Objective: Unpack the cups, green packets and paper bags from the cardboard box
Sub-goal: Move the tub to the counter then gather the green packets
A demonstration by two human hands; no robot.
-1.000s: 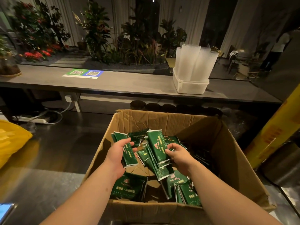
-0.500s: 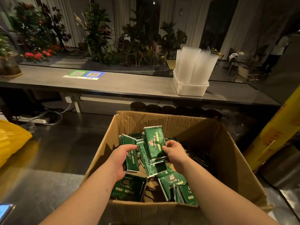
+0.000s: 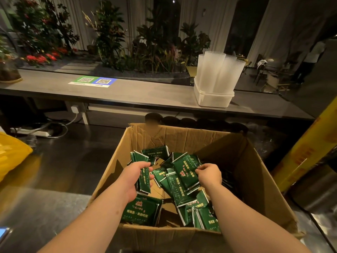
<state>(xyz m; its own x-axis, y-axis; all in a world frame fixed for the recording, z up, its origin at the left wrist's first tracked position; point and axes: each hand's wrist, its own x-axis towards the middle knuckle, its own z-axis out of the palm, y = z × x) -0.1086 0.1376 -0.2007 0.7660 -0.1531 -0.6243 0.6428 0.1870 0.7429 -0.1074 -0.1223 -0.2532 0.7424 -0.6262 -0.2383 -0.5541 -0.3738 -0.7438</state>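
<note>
An open cardboard box (image 3: 184, 139) stands on the steel counter in front of me, with several green packets (image 3: 144, 210) lying loose inside. My left hand (image 3: 133, 178) grips a small bunch of green packets (image 3: 144, 181) over the box's left side. My right hand (image 3: 207, 175) holds another bunch of green packets (image 3: 186, 172) at the box's middle. Stacks of clear cups (image 3: 218, 70) stand in a white tub on the far counter. No paper bags are in sight.
A yellow plastic bag (image 3: 11, 156) lies at the left. The grey upper counter (image 3: 138, 95) carries a QR code sign (image 3: 93, 81). A yellow roll (image 3: 306, 154) leans at the right. A power strip (image 3: 31, 133) with cables sits back left.
Both hands lifted their packet bunches a little, then came back down toward the pile. The right hand's bunch now lies lower and more tilted.
</note>
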